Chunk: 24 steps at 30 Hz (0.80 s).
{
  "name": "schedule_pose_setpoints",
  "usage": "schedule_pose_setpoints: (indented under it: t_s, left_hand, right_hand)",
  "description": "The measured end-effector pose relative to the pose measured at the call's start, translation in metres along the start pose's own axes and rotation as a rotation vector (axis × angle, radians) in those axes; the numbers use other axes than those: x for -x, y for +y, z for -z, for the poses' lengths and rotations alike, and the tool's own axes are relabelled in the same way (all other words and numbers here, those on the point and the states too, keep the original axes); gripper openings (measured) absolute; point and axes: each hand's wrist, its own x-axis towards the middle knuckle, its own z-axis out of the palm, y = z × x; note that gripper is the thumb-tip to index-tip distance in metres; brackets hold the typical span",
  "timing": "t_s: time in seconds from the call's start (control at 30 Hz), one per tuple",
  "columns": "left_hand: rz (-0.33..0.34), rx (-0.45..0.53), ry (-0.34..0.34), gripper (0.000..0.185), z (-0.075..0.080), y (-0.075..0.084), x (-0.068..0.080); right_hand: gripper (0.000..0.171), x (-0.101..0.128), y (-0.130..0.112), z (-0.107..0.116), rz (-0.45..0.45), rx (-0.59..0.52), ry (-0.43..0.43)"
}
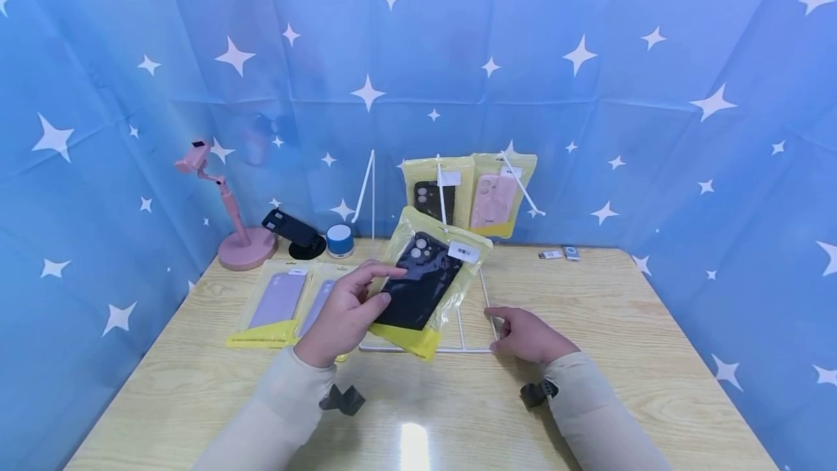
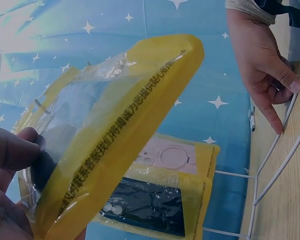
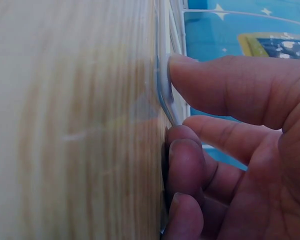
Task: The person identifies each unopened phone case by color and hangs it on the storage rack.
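My left hand (image 1: pixel 346 311) pinches the left side of a clear bag with yellow edges that holds a black phone case (image 1: pixel 425 286), thumb and forefinger on the front. The bag is raised and tilted before a white wire rack (image 1: pixel 487 296), overlapping its middle hook in the head view. My right hand (image 1: pixel 530 336) grips the rack's base at the front right corner, thumb on the wire (image 3: pixel 163 65). Two bagged cases hang at the back of the rack, one black (image 1: pixel 428 198) and one pink (image 1: pixel 493 198).
Two bagged purple cases (image 1: pixel 277 300) lie left of the rack, partly behind my left hand. Behind them stand a pink phone stand (image 1: pixel 232 213), a black phone-shaped item (image 1: pixel 290 227) on a round base and a small blue cylinder (image 1: pixel 339 240). Two small sticks (image 1: pixel 551 255) lie back right.
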Motion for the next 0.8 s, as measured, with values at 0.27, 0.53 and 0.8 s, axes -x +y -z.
schedule_pose_setpoints:
  t_s: [0.27, 0.53, 0.8]
  left_hand:
    - [-0.001, 0.020, -0.001, 0.040, -0.0018, 0.0015, -0.0005]
    - [0.025, 0.032, 0.009, 0.040, -0.0035, 0.0020, 0.0027]
    - [0.051, 0.014, 0.020, 0.040, -0.0018, 0.0034, 0.0079]
  right_hand:
    - [0.068, 0.0005, -0.0017, 0.0003, -0.003, 0.004, -0.003]
    - [0.068, -0.0002, -0.0006, -0.0007, 0.018, 0.011, -0.007]
    - [0.068, 0.0013, -0.0007, -0.0002, 0.004, 0.012, 0.001]
